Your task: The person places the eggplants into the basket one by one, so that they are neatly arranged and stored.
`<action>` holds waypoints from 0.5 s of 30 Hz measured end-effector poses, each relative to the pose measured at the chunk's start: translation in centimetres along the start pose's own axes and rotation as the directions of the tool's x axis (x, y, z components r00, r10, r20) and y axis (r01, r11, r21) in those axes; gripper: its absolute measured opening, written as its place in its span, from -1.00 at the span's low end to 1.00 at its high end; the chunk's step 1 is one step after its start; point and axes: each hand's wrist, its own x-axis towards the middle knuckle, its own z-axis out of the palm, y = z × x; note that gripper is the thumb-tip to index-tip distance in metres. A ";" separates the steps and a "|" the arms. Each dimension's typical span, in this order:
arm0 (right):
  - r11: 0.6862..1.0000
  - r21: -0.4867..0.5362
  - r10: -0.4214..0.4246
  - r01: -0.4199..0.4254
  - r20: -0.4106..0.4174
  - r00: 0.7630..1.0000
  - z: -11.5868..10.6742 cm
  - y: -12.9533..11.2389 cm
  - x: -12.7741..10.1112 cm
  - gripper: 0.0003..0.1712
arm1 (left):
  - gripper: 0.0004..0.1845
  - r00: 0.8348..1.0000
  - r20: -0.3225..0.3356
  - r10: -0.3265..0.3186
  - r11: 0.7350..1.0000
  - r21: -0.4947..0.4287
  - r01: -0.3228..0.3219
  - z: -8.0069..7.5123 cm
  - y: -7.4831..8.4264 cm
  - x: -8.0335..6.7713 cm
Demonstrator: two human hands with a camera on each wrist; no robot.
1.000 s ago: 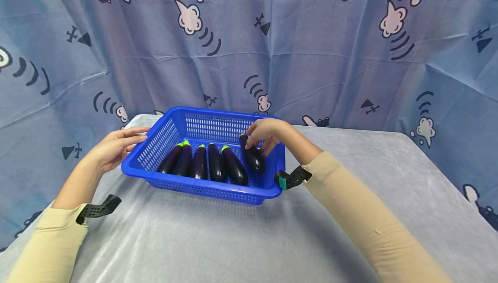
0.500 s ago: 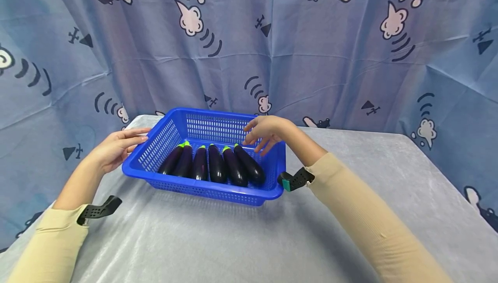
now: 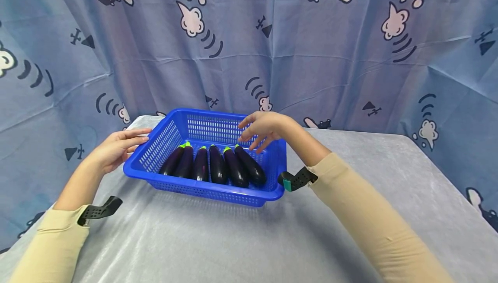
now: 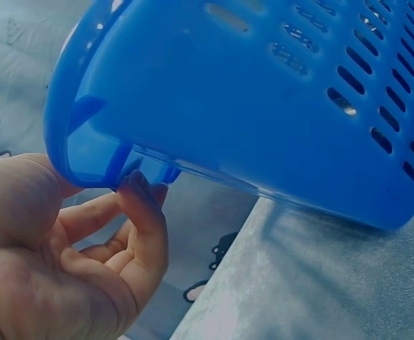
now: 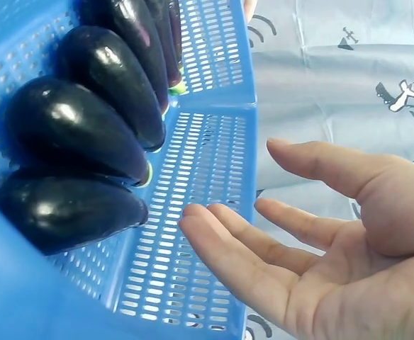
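A blue plastic basket (image 3: 202,190) with slotted walls holds several dark purple eggplants (image 3: 218,164) with green stem ends, lying side by side. My left hand (image 3: 113,150) grips its left rim; in the left wrist view, curled fingers (image 4: 147,212) meet the rim's underside while part of the hand passes behind the rim. Over the right part of the basket hovers my right hand (image 3: 266,128), fingers spread and holding nothing. The rightmost eggplant (image 3: 250,166) lies just below it. In the right wrist view the fingertips (image 5: 200,223) stand apart from the eggplant stems.
The basket stands on a grey cloth-covered table (image 3: 194,244), toward its back left. Behind the table hangs a blue curtain (image 3: 311,58) printed with planes and clouds. Black straps (image 3: 297,179) are worn on both wrists.
My right hand has let go of the rightmost eggplant, which now lies against its neighbour, and has risen slightly with the fingers opened. The left hand stays at the rim.
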 end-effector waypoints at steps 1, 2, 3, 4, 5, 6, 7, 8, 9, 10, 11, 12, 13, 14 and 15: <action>1.000 0.003 -0.002 0.002 0.004 1.000 0.0 -0.1 -0.1 -0.32 | -0.77 1.000 0.001 0.001 1.000 0.008 -0.001 0.0 0.0 0.0; 1.000 0.001 -0.006 0.006 0.006 1.000 -0.1 -0.2 -0.2 -0.33 | -0.77 1.000 0.000 0.004 1.000 0.018 -0.004 0.0 0.1 0.0; 1.000 0.001 -0.011 0.011 0.007 1.000 -0.2 -0.3 -0.4 -0.33 | -0.77 1.000 0.001 0.006 1.000 0.024 -0.006 -0.1 0.1 0.0; 1.000 0.000 -0.017 0.017 0.008 1.000 -0.3 -0.3 -0.5 -0.33 | -0.78 1.000 0.002 0.008 1.000 0.031 -0.008 -0.1 0.1 0.0; 1.000 0.000 -0.023 0.023 0.009 1.000 -0.3 -0.4 -0.6 -0.33 | -0.78 1.000 0.002 0.008 0.999 0.037 -0.008 -0.1 0.2 0.0; 1.000 -0.002 -0.030 0.030 0.008 1.000 -0.4 -0.4 -0.8 -0.34 | -0.78 1.000 0.004 0.010 0.999 0.043 -0.010 -0.2 0.2 0.0; 0.999 -0.004 -0.037 0.037 0.006 0.999 -0.5 -0.4 -0.9 -0.33 | -0.79 1.000 0.004 0.011 0.999 0.051 -0.011 -0.2 0.2 0.0; 0.999 -0.010 -0.046 0.046 0.003 0.999 -0.6 -0.4 -1.1 -0.33 | -0.79 1.000 0.005 0.013 0.998 0.058 -0.014 -0.2 0.3 0.0; 0.998 -0.015 -0.056 0.056 0.000 0.998 -0.7 -0.3 -1.2 -0.33 | -0.79 1.000 0.005 0.015 0.998 0.061 -0.015 -0.3 0.3 0.0; 0.998 -0.018 -0.066 0.066 -0.001 0.998 -0.8 -0.2 -1.5 -0.33 | -0.79 1.000 0.007 0.017 0.998 0.064 -0.018 -0.3 0.3 0.0; 0.997 -0.024 -0.076 0.076 -0.004 0.997 -1.0 -0.1 -1.7 -0.33 | -0.78 1.000 0.009 0.020 0.997 0.069 -0.020 -0.4 0.3 -0.1; 0.996 -0.030 -0.087 0.086 -0.008 0.996 -1.1 0.0 -2.0 -0.33 | -0.78 1.000 0.011 0.023 0.997 0.077 -0.024 -0.4 0.2 -0.1; 0.995 -0.037 -0.097 0.097 -0.011 0.995 -1.1 0.1 -2.3 -0.33 | -0.78 1.000 0.012 0.025 0.996 0.084 -0.026 -0.5 0.2 -0.2; 0.993 -0.044 -0.109 0.108 -0.011 0.994 -1.3 0.3 -2.6 -0.34 | -0.77 1.000 0.012 0.028 0.995 0.093 -0.029 -0.6 0.2 -0.3; 0.992 -0.046 -0.117 0.116 -0.014 0.993 -1.4 0.4 -2.9 -0.34 | -0.77 0.999 0.011 0.030 0.994 0.106 -0.031 -0.7 0.2 -0.4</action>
